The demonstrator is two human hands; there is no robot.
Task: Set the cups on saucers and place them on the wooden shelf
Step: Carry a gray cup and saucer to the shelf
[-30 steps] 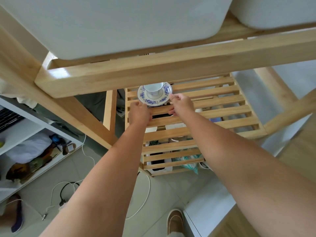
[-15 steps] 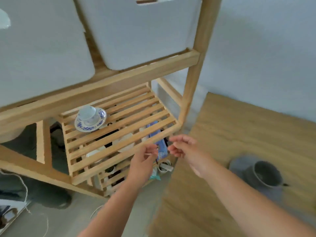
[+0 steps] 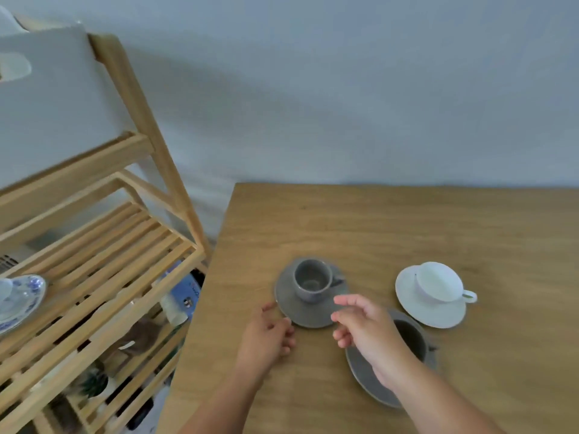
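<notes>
both hands, seen a second ago at the blue-patterned cup and saucer [image 3: 17,297] on the wooden shelf [image 3: 103,255], have left it and now flank the grey saucer [image 3: 308,311] on the table [image 3: 407,233]. the view has swung from the shelf to the table. the patterned set stands alone on the slatted tier, far to the left of the grey saucer, so one set reads as delivered.

the grey cup [image 3: 311,278] sits upright on the grey saucer, handle turned to the right. left hand [image 3: 266,335]: fingers loosely curled, thumb tip at or just beside the saucer's left rim, holding nothing. right hand [image 3: 365,325]: fingers spread apart, over the saucer's near-right rim, holding nothing; contact cannot be told.

to the right of the grey saucer stands a white cup [image 3: 438,285] on a white saucer [image 3: 430,311]. just below and right of the grey saucer, a dark cup [image 3: 412,338] on a second grey saucer [image 3: 366,375] is partly hidden by the right forearm.

judgement: the step in hand is a two-handed pickup of the grey set by its saucer rim; three sets remain on the table. a level lift is called for, since the cup rests loose on its saucer.
</notes>
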